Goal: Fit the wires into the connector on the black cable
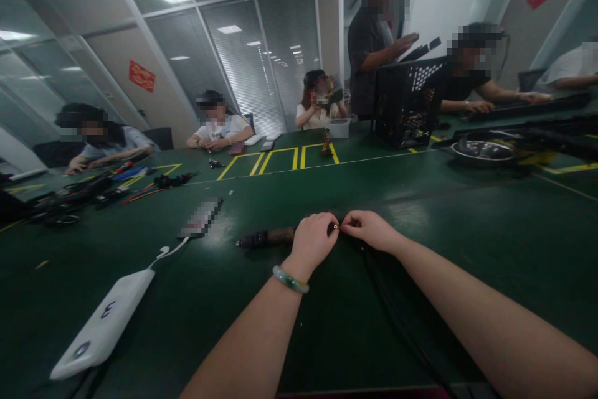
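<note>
My left hand (pixel 312 239) is curled into a fist around a dark tool with a brown grip (pixel 266 238) that lies on the green table (pixel 490 249) and sticks out to the left. A green bangle (pixel 290 279) sits on that wrist. My right hand (pixel 371 228) pinches a small part right at the left hand's fingertips, where a tiny gold-coloured piece (pixel 336 226) shows between them. A black cable (pixel 387 299) runs from under the right hand toward me.
A white power bank (pixel 105 323) with a white cord lies at the near left, and a phone (pixel 202 218) beyond it. Cables and tools (pixel 70 200) pile at far left. A black crate (pixel 405 103) and metal bowl (pixel 483 151) stand at back right. Several people sit or stand around the table.
</note>
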Action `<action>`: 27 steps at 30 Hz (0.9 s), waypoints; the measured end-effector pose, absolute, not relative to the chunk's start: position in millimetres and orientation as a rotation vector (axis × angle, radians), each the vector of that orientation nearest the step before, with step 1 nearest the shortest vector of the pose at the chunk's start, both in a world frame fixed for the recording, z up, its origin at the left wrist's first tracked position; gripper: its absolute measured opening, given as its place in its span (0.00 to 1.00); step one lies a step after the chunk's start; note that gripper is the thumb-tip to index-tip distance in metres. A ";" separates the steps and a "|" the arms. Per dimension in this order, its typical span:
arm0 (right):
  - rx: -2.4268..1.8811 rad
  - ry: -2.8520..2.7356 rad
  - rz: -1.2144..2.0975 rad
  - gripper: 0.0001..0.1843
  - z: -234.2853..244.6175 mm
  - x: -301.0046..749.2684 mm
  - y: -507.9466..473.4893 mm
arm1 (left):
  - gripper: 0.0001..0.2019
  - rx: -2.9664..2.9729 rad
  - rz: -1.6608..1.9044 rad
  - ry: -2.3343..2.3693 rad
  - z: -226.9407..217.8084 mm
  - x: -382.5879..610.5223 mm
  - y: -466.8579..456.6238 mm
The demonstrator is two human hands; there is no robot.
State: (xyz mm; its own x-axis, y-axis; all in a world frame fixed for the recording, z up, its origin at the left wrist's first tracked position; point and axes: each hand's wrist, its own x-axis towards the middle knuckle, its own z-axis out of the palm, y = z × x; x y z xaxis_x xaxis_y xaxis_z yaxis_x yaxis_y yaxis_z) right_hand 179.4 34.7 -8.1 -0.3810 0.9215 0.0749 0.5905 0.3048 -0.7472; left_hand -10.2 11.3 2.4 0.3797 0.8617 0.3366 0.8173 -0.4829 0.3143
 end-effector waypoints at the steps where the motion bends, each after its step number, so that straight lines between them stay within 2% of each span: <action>1: -1.340 -2.080 0.883 0.10 -8.1 179.6 34.8 | 0.05 2.528 0.701 1.540 2.7 -10.3 11.2; 27: -1.427 -2.144 0.830 0.10 -5.3 181.4 33.5 | 0.04 2.550 0.735 1.513 2.2 -11.3 11.8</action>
